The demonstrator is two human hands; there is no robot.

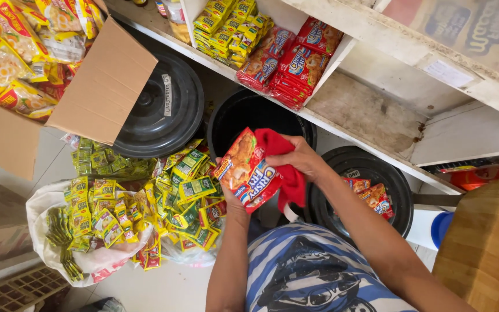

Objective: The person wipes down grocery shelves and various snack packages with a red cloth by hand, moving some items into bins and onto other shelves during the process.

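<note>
Held up over the floor, in front of the black bucket (249, 112): a red and orange sachet of frying mix (246, 169), tilted, printed face toward the camera. Gripped from behind and below by the left hand (232, 193), fingers mostly hidden by the packet, only the thumb edge and wrist showing under its lower corner. Pressed against the sachet's right side, a red cloth (284, 164), bunched and clenched in the right hand (298, 157), fingers curled over the top of the fabric, the cloth's tail hanging down between both wrists. Sachet thus sandwiched: left hand under and behind, cloth-wrapped right hand at its upper right edge, touching. Below and to the left, a heap of small yellow and green seasoning sachets (140, 202), spilling from a white plastic bag (41, 231) onto the tiled floor. Beside the bucket, a round black lid (163, 110), partly covered by the flap of an open cardboard box (96, 81) full of yellow snack packets. To the right, a second black bucket (365, 190) with a few red sachets inside. Above, on the white shelf (371, 115), rows of yellow sachets and red packets (287, 63). At bottom, a blue and white striped shirt (319, 271).
</note>
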